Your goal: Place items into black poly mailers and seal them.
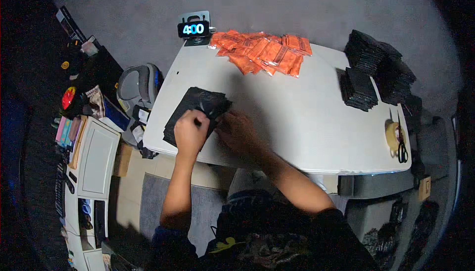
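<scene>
A stack of flat black pouches, which look like mailers (185,103), lies at the left of the white table. Over it, the glossy top end of one black mailer (213,103) is raised. My left hand (191,131) is closed with its fingers curled at that mailer's near edge. My right hand (237,130), in shadow, pinches at the same mailer's right side; its fingertips are partly hidden. Along the far edge lies a heap of orange packets (277,55) in clear plastic.
A phone (193,29) on a stand is at the far left corner of the table. More black mailers (358,89) are piled at the right. Tape rolls (392,135) and black-handled scissors (403,153) lie near the right edge. A grey chair (136,85) stands to the left.
</scene>
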The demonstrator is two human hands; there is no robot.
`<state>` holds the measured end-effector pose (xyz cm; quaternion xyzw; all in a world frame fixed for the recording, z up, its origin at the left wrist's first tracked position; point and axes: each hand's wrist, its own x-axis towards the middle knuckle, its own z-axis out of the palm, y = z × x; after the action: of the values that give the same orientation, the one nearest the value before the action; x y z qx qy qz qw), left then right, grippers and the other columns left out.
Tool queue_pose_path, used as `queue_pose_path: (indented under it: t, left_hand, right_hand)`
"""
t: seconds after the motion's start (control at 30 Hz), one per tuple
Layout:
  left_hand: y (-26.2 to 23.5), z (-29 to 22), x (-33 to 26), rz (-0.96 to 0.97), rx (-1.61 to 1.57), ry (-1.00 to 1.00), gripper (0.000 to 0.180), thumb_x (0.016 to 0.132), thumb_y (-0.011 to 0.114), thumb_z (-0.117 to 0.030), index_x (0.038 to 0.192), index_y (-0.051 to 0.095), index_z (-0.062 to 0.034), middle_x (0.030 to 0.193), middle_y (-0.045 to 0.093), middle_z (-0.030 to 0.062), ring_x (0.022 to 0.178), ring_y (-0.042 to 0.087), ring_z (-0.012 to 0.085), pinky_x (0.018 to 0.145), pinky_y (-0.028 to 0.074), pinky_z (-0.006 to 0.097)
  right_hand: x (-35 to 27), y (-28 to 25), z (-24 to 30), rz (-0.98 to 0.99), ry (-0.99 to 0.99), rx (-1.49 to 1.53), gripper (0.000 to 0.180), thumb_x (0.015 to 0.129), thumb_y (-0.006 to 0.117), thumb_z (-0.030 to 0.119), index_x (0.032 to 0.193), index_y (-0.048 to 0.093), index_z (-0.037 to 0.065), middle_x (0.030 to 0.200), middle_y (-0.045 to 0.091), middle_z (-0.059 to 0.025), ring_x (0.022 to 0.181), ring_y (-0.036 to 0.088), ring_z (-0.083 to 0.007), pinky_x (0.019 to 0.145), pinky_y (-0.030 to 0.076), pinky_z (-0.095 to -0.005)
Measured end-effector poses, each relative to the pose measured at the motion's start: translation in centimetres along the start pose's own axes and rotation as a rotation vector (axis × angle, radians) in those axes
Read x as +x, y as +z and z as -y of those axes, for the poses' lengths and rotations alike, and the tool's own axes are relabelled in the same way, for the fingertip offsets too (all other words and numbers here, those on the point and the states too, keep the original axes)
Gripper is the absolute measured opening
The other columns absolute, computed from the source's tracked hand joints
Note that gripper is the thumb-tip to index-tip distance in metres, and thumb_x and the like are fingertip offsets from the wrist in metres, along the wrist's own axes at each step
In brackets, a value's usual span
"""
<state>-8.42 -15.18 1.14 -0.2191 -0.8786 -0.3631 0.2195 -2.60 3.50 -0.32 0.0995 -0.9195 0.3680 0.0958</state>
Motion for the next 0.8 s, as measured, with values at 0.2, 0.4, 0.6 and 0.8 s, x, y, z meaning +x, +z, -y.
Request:
queue_pose_path:
  t: [0.2,0.4,0.6,0.8]
  left_hand:
    - [-2.2,1.4,0.6,-0.272,-0.625,-0.348,0.017,0.101,0.062,-0.008,0.087,0.069,-0.002,0.073,0.056,-0.005,0.065,0.047,0.0054,0.062,0.046,0.026]
    - [-2.7,-7.6,1.2,0.063,-1.044,-0.474,0.019,0.106,0.062,-0.015,0.093,0.07,-0.0046,0.079,0.066,0.0002,0.07,0.062,0.0098,0.064,0.056,0.03]
    - [1.8,-9.7,0.7,0.336,-1.008,-0.33,0.034,0.11,0.06,-0.032,0.105,0.073,-0.0008,0.092,0.075,0.0081,0.08,0.07,0.0153,0.068,0.058,0.033]
    - [9.6,-9.5,-0.4,0.572,-1.138,-0.296,0.04,0.11,0.062,-0.039,0.099,0.072,-0.0021,0.087,0.073,0.0086,0.077,0.069,0.016,0.065,0.058,0.034]
  right_hand:
    - [-2.0,-0.9,4.5,-0.146,-0.146,0.227,0.062,0.08,0.089,0.029,0.132,0.064,0.006,0.142,0.059,-0.0245,0.137,0.055,-0.0478,0.117,0.043,-0.0565]
    - [-3.4,-4.0,4.4,-0.183,0.124,0.428,0.042,0.093,0.082,0.021,0.128,0.07,0.003,0.111,0.075,-0.0187,0.108,0.075,-0.0343,0.096,0.058,-0.0467]
    - [-8.0,-13.1,-4.6,-0.432,0.326,0.265,0.028,0.096,0.078,0.02,0.109,0.075,-0.005,0.095,0.078,-0.0234,0.087,0.076,-0.0288,0.082,0.059,-0.044]
    - [-15.7,-19.5,-11.7,-0.287,0.625,-0.408,0.067,0.084,0.088,0.023,0.141,0.062,0.001,0.114,0.073,-0.0275,0.106,0.072,-0.0426,0.094,0.056,-0.0514]
